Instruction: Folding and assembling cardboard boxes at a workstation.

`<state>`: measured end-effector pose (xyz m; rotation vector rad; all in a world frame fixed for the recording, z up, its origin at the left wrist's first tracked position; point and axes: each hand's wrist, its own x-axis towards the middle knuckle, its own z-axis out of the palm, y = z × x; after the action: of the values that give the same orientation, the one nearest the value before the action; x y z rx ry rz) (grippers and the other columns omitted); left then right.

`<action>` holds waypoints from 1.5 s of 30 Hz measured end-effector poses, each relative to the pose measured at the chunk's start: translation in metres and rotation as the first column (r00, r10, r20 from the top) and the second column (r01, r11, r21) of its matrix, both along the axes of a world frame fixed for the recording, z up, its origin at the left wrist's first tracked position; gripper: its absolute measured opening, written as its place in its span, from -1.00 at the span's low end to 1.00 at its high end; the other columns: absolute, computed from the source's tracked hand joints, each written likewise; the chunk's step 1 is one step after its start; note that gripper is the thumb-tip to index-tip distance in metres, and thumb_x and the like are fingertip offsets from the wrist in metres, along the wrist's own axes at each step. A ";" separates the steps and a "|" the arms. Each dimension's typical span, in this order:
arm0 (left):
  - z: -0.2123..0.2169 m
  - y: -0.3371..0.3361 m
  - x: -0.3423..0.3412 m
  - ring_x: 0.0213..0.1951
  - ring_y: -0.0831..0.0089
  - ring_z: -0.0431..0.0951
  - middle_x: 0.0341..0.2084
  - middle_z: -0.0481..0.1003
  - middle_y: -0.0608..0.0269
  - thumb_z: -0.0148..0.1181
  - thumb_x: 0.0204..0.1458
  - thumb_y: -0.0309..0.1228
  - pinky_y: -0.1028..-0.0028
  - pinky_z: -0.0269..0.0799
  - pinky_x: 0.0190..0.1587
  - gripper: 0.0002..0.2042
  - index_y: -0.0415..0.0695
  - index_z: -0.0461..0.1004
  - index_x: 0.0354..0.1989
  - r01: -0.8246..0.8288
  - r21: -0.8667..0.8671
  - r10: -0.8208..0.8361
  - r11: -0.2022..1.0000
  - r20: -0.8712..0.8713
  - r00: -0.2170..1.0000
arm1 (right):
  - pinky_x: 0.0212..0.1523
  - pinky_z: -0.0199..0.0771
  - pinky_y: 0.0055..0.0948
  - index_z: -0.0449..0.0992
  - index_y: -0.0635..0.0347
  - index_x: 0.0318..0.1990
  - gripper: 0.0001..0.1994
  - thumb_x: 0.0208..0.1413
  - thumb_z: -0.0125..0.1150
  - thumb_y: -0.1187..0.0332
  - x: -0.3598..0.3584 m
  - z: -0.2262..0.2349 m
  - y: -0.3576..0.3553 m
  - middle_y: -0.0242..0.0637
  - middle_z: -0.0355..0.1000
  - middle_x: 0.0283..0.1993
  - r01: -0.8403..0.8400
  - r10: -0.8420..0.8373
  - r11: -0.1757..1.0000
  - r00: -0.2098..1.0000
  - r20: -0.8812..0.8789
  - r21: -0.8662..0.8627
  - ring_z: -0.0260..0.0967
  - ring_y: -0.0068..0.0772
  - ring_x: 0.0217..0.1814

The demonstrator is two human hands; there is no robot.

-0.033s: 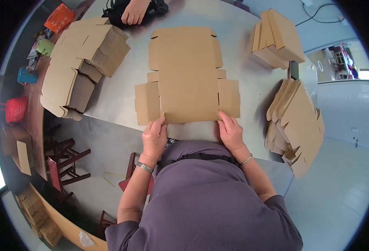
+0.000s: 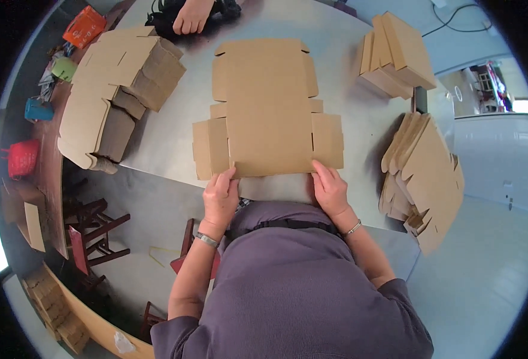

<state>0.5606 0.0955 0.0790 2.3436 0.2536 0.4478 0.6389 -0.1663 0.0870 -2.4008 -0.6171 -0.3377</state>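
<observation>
Grey and smooth, the metal table [image 2: 168, 143] fills the upper middle of the view, with a pale floor off to the right and dark wooden chairs [image 2: 93, 230] below its near-left edge. Three stacks of brown cardboard sit around its margins: a sprawling pile of flat and half-folded blanks [image 2: 111, 90] at the left, a fanned pile [image 2: 428, 173] hanging over the right edge, and a smaller stack of folded pieces [image 2: 396, 54] at the far right. No open container shows its contents. One flat cardboard box blank [image 2: 267, 110] lies unfolded at the table's centre, plain brown, die-cut with side flaps and notched corners, its near edge at the table's rim just before the person. The left hand [image 2: 220, 197] grips that near edge at the left, fingers curled over it; the right hand [image 2: 330, 188] holds the same edge at the right, fingers flat on the card. Another person's hand [image 2: 191, 17] rests on a dark object at the far edge.
</observation>
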 end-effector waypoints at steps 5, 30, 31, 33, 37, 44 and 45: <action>0.001 0.004 0.001 -0.36 0.11 0.53 -0.41 0.51 0.10 0.22 -0.08 -0.57 0.26 0.49 -0.30 -0.75 -0.16 0.50 -0.17 0.043 0.020 -0.042 0.999 -0.030 0.999 | -0.39 0.50 -0.35 0.56 0.12 -0.07 -0.69 -0.02 0.17 0.54 0.004 0.000 -0.006 -0.25 0.46 -0.35 -0.099 0.102 0.984 0.995 0.013 -0.149 0.45 -0.23 -0.39; 0.011 0.021 0.006 -0.18 0.17 0.48 -0.18 0.49 0.04 0.19 0.01 -0.48 0.31 0.41 -0.13 -0.71 -0.26 0.44 -0.07 -0.144 -0.049 0.144 0.988 -0.017 0.989 | -0.07 0.40 -0.16 0.29 0.26 0.20 -0.48 0.06 0.19 0.36 0.011 0.011 -0.021 -0.01 0.41 -0.02 0.168 -0.171 0.984 0.984 -0.044 -0.067 0.37 0.01 -0.05; 0.014 0.025 0.006 -0.05 0.14 0.41 -0.09 0.45 0.01 0.18 0.01 -0.47 0.27 0.35 -0.02 -0.67 -0.29 0.41 -0.03 -0.174 0.085 0.176 0.981 -0.019 0.984 | -0.01 0.37 -0.14 0.25 0.28 0.22 -0.46 0.06 0.18 0.38 0.018 0.004 -0.024 0.02 0.38 0.03 0.245 -0.248 0.964 0.969 -0.015 -0.103 0.33 0.03 0.02; 0.002 0.038 0.003 -0.04 0.14 0.41 -0.08 0.44 0.01 0.17 0.00 -0.46 0.27 0.36 -0.02 -0.66 -0.29 0.41 -0.02 -0.224 0.039 0.227 0.974 -0.114 0.967 | 0.10 0.27 -0.06 0.19 0.33 0.24 -0.39 0.03 0.22 0.35 0.030 -0.003 -0.027 0.09 0.32 0.09 0.243 -0.251 0.967 0.958 -0.138 -0.074 0.25 0.08 0.12; 0.010 0.047 0.001 0.02 0.08 0.36 -0.03 0.41 -0.02 0.17 -0.04 -0.51 0.25 0.32 0.06 -0.62 -0.30 0.40 0.01 -0.275 -0.251 0.205 0.928 -0.272 0.940 | 0.14 0.20 0.00 0.13 0.37 0.24 -0.31 -0.04 0.26 0.30 0.047 0.010 -0.021 0.14 0.27 0.12 0.222 -0.283 0.950 0.907 -0.310 -0.219 0.22 0.17 0.12; 0.021 0.027 -0.034 0.03 0.00 0.35 -0.04 0.39 -0.07 0.21 -0.17 -0.57 0.18 0.28 0.10 -0.60 -0.23 0.40 -0.06 -0.101 0.018 0.101 0.995 -0.059 0.993 | 0.07 0.25 -0.08 0.30 0.27 0.15 -0.45 -0.05 0.24 0.35 0.034 0.016 -0.006 0.00 0.32 0.06 0.146 -0.148 0.967 0.989 0.006 -0.208 0.25 0.06 0.06; 0.026 0.021 -0.037 0.03 0.00 0.35 -0.04 0.39 -0.07 0.22 -0.17 -0.57 0.18 0.28 0.11 -0.60 -0.23 0.40 -0.06 -0.080 -0.018 0.078 0.997 -0.079 0.994 | 0.04 0.26 -0.12 0.37 0.23 0.09 -0.52 -0.06 0.24 0.37 0.026 0.027 0.003 -0.07 0.36 0.02 0.019 0.007 0.983 0.990 0.144 -0.181 0.27 -0.02 0.05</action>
<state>0.5239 0.1161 0.1053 2.3393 0.3878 0.3896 0.6646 -0.1631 0.1141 -2.5693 -0.7342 -0.4787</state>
